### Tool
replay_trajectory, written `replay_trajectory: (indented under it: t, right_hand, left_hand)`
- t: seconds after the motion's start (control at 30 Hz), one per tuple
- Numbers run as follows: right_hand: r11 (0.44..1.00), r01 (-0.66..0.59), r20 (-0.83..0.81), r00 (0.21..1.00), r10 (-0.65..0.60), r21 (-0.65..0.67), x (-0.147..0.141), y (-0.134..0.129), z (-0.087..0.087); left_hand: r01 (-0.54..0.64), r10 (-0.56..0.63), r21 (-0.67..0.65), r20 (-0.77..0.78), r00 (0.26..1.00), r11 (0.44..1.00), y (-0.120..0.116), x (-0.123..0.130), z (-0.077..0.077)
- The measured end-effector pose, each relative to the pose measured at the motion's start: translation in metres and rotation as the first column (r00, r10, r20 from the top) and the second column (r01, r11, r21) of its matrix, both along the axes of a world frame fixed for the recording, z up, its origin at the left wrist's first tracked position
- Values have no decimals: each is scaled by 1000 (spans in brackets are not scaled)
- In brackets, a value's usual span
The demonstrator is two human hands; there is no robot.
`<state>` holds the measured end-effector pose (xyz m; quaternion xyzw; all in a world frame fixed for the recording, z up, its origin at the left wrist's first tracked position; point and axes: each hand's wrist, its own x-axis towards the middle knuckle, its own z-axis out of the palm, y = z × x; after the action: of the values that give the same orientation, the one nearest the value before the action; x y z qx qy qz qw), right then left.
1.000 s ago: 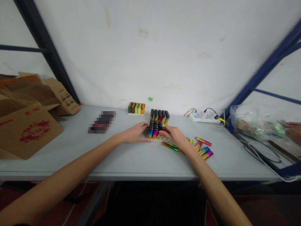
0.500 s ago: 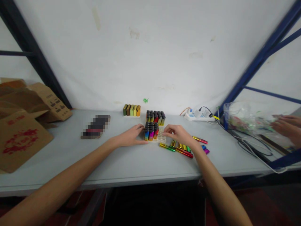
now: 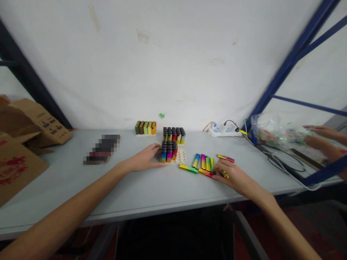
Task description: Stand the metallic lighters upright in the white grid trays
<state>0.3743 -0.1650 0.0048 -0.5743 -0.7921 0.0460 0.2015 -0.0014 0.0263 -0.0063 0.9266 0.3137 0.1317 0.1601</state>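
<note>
Nearest is the front edge of the grey counter, crossed by both forearms. The right hand is low over the counter, fingers curled and partly closed around black-and-gold lighter-shaped pieces; whether it grips any of them cannot be told.

Just beside its fingertips lies a red-and-gold stick, and left of that a yellow-and-green stick, its right end close by. Behind these, a row of shiny two-tone sticks in blue, magenta, green and yellow lies roughly side by side, with a red-and-gold one apart on the right.

The left hand is partly open, its thumb at the front corner and its fingers at the left side of a white socketed tray; how firmly it presses is unclear. Black-topped lighters stand upright in the tray's left part, and round recesses show in its right part.

To the left are an open cardboard box and a pixelated dark object. At right, cables trail near another person's hands, by clear plastic bags.

Farther back stand a second block of black-topped lighters, a block of yellow-topped lighters and a white power strip, before a scuffed white wall.
</note>
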Motion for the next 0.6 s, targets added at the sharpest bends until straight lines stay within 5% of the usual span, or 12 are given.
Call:
replay_trajectory:
  t: [0.17, 0.37, 0.6]
  right_hand:
    - [993, 46, 58, 997, -52, 112, -8, -4, -24]
    - [990, 26, 104, 994, -41, 136, -21, 11, -27]
    - [999, 35, -231, 972, -36, -7, -16, 23, -9]
  left_hand:
    - [-1, 1, -15, -4, 1000, 1000, 0, 1, 1]
    - [22, -22, 9, 6, 1000, 1000, 2, -1, -1]
    - [21, -21, 25, 9, 1000, 999, 1, -1, -2]
